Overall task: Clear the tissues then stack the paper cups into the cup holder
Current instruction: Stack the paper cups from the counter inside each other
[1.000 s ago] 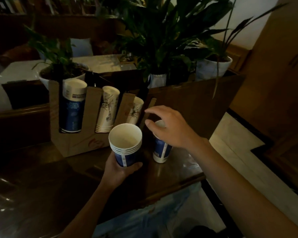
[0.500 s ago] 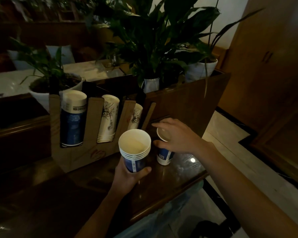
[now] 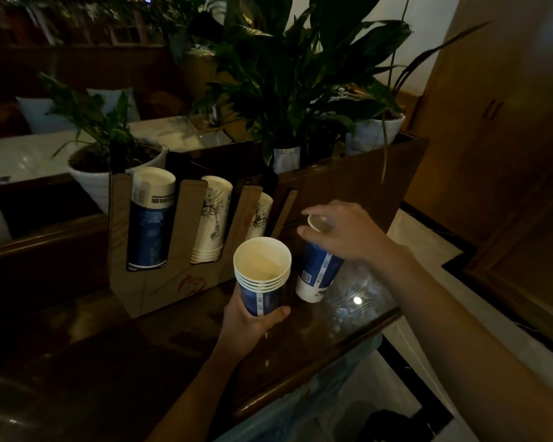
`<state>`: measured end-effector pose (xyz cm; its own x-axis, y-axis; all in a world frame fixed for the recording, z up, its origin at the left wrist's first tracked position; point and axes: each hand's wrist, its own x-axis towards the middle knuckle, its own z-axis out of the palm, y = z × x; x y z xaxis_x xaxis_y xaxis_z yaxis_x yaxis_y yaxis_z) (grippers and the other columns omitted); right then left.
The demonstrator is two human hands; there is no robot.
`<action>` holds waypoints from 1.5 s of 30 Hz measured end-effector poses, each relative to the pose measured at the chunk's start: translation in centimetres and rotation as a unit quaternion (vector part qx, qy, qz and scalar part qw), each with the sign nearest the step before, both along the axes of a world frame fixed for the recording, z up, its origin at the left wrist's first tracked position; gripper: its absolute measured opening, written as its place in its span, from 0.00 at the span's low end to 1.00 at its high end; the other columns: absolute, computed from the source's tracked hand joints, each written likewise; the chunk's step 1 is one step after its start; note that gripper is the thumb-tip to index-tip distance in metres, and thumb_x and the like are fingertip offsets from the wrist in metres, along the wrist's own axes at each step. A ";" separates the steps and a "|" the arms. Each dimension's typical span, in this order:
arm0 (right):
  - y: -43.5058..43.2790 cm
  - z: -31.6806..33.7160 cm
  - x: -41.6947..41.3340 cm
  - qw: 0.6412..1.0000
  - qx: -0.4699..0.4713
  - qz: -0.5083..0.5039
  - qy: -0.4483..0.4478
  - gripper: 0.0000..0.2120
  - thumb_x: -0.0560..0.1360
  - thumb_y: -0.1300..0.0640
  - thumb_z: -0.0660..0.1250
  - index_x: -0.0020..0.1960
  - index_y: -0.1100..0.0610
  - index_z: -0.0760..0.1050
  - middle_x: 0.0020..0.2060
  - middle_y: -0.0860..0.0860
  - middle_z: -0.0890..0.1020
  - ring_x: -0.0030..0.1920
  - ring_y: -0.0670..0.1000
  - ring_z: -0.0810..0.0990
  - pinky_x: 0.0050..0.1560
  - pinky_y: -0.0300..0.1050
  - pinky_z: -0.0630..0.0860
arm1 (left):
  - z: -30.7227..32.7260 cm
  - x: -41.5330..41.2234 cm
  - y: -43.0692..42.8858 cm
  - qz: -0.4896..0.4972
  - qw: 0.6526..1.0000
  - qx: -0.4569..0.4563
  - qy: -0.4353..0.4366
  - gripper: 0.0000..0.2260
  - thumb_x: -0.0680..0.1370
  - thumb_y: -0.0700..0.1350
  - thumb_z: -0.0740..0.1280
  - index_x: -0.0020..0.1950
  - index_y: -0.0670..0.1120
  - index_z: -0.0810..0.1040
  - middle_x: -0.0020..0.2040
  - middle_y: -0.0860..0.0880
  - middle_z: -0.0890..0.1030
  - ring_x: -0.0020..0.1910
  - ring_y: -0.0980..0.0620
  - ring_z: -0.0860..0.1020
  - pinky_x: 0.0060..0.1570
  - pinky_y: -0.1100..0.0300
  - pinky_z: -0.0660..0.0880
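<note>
Dim, murky view; a small bright glare spot sits on the glossy dark wooden table [image 3: 358,300] just right of the held cups. Deep shadow swallows the lower left. Edges bend and soften with wide-angle distortion.

Dark, glossy wooden table [image 3: 115,371], with a small bright glint of light [image 3: 357,300] on its right end. Behind it, leafy potted plants: a white pot [image 3: 93,183] at left, another white pot [image 3: 375,132] at right. Wooden cabinet doors [image 3: 492,106] far right. Pale tiled floor [image 3: 428,250] below.
</note>
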<state>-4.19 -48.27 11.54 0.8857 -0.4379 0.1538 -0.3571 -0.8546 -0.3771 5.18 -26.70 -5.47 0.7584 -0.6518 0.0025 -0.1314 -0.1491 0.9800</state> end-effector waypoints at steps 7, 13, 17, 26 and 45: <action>0.8 6.4 0.2 0.995 -0.049 0.023 -0.083 0.25 0.76 0.35 0.63 0.70 0.44 0.75 0.49 0.48 0.73 0.52 0.50 0.72 0.42 0.43 0.65 | 0.1 0.1 -0.2 -0.003 1.000 0.005 -0.003 0.43 0.66 0.44 0.86 0.76 0.53 0.67 0.67 0.59 0.78 0.61 0.68 0.78 0.53 0.78 0.74; 3.0 11.5 0.4 0.986 -0.090 0.043 -0.137 0.28 0.74 0.33 0.60 0.70 0.43 0.74 0.59 0.52 0.78 0.57 0.50 0.73 0.43 0.42 0.67 | -0.1 0.1 -0.2 -0.007 1.000 0.004 -0.012 0.44 0.67 0.43 0.86 0.77 0.48 0.68 0.70 0.53 0.79 0.67 0.57 0.79 0.59 0.72 0.74; 5.3 13.0 0.6 0.980 -0.102 0.067 -0.156 0.29 0.74 0.33 0.61 0.70 0.45 0.75 0.55 0.48 0.77 0.54 0.47 0.73 0.43 0.41 0.67 | -0.1 0.0 -0.1 -0.002 1.000 0.000 -0.015 0.42 0.66 0.43 0.86 0.76 0.50 0.69 0.68 0.56 0.80 0.64 0.65 0.78 0.56 0.77 0.75; 8.9 12.3 1.7 0.981 -0.067 0.131 -0.125 0.30 0.74 0.32 0.60 0.70 0.46 0.75 0.57 0.50 0.79 0.57 0.51 0.78 0.53 0.51 0.76 | 0.5 -0.3 0.0 -0.010 1.000 -0.004 0.009 0.48 0.63 0.53 0.86 0.78 0.51 0.68 0.71 0.56 0.79 0.67 0.62 0.78 0.65 0.63 0.76; 11.0 3.4 3.2 0.987 -0.050 0.148 -0.039 0.27 0.77 0.36 0.65 0.72 0.47 0.74 0.64 0.50 0.78 0.63 0.53 0.76 0.59 0.50 0.75 | 1.3 -0.4 0.4 -0.002 1.000 -0.003 0.020 0.50 0.60 0.61 0.86 0.78 0.54 0.68 0.70 0.59 0.80 0.67 0.59 0.81 0.68 0.54 0.80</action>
